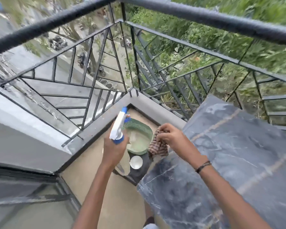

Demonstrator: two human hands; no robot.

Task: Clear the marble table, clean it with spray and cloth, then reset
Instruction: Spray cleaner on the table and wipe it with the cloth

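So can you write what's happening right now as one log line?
left hand: holds spray bottle | right hand: grips striped cloth | marble table: bare | green basket: beside table

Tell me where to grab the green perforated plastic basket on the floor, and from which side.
Grip the green perforated plastic basket by its near right rim, coming down from above. It sits upright with its mouth open upward, and that stretch is bare; the left hand with the spray bottle overlaps its left rim.
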